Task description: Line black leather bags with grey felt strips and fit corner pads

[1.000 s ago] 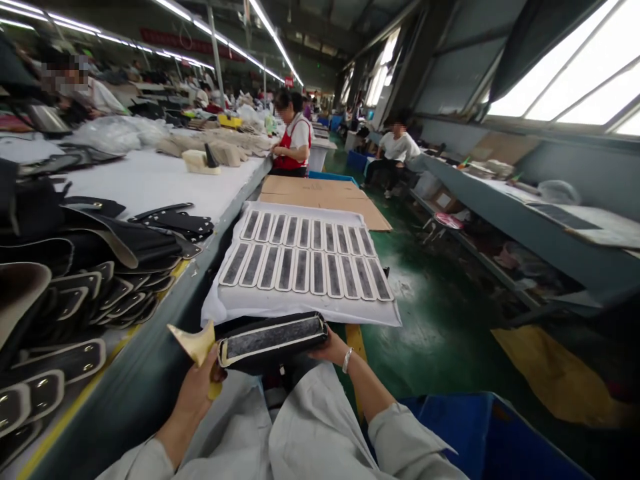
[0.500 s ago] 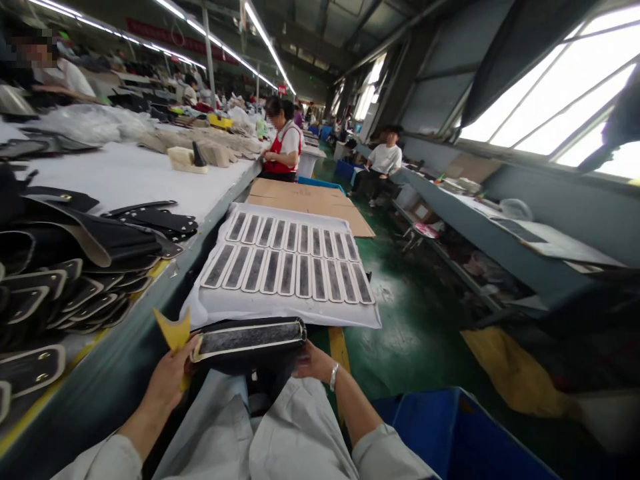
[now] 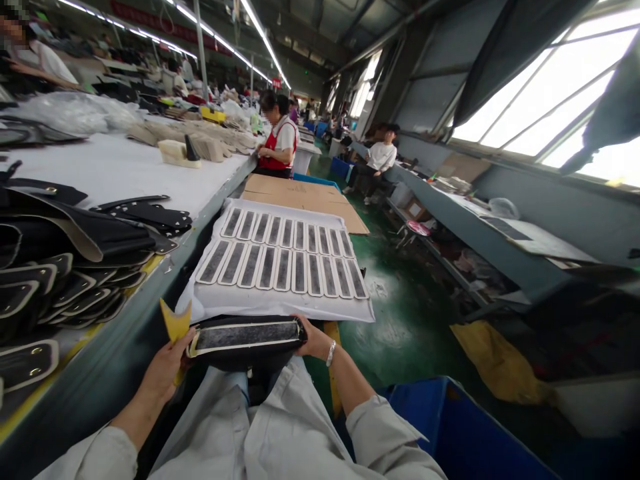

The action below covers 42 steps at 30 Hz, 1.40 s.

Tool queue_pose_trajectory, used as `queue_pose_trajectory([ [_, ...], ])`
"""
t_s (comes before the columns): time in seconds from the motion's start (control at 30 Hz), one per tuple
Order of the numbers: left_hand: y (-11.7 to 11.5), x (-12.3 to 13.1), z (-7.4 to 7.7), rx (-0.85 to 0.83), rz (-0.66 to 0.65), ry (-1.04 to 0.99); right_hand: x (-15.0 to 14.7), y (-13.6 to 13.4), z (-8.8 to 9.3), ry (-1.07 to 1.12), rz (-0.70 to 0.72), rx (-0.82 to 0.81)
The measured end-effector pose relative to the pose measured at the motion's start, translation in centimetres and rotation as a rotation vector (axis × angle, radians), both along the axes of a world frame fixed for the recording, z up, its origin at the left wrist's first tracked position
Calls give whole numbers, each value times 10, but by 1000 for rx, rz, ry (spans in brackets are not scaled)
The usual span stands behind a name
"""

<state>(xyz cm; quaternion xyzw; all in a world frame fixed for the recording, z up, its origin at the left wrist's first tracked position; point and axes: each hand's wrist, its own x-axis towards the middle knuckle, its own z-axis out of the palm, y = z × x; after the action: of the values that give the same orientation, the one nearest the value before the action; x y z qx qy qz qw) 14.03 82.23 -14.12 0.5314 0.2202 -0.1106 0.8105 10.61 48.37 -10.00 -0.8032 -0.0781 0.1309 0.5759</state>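
A black bag [image 3: 245,357] lies across my lap, its long narrow side facing up with a grey-black strip outlined in white. My left hand [image 3: 167,363] is closed at the bag's left end and also holds a flat yellow tool with a notched, curved end [image 3: 176,321]. My right hand [image 3: 314,341], with a silver bracelet at the wrist, is closed around the bag's right end; some fingers are hidden behind it. Just beyond the bag, two rows of dark strips with white borders [image 3: 267,268] lie on a white-covered board [image 3: 240,308].
To the left runs a long worktable [image 3: 120,163] with stacked black leather pieces [image 3: 75,293]. Flat cardboard [image 3: 300,193] lies past the board. A blue bin [image 3: 450,420] stands at my right. A person in a red apron [image 3: 280,143] works at the table; another person [image 3: 383,157] sits farther back.
My right hand has moved up from below the bag's right end to grip that end. The bag is slightly more level, and the yellow tool stays in my left hand.
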Motion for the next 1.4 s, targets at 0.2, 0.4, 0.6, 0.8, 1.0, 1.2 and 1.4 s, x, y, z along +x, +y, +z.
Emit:
queue_pose_trajectory([
  [0.2, -7, 0, 3, -22, -61, -19, -37, 4, 1, 289, -263, 617],
  [0.4, -7, 1, 7, -79, -76, -23, -24, 24, 6, 176, -422, 287],
  [0.6, 9, 0, 22, -89, 7, -106, -12, 3, 11, 111, -281, 86],
  [0.8, 30, -35, 63, 57, 103, -172, -15, 6, 62, -152, -530, -141],
  [1.0, -43, -85, 97, -125, -669, -41, -38, 112, 104, 38, 153, 83],
  [1.2, -32, -72, 90, 25, -1003, -372, -45, 128, 78, 318, -42, 464],
  [1.4, 8, -32, 41, 456, -176, 18, -15, 77, 78, 267, -341, 305],
])
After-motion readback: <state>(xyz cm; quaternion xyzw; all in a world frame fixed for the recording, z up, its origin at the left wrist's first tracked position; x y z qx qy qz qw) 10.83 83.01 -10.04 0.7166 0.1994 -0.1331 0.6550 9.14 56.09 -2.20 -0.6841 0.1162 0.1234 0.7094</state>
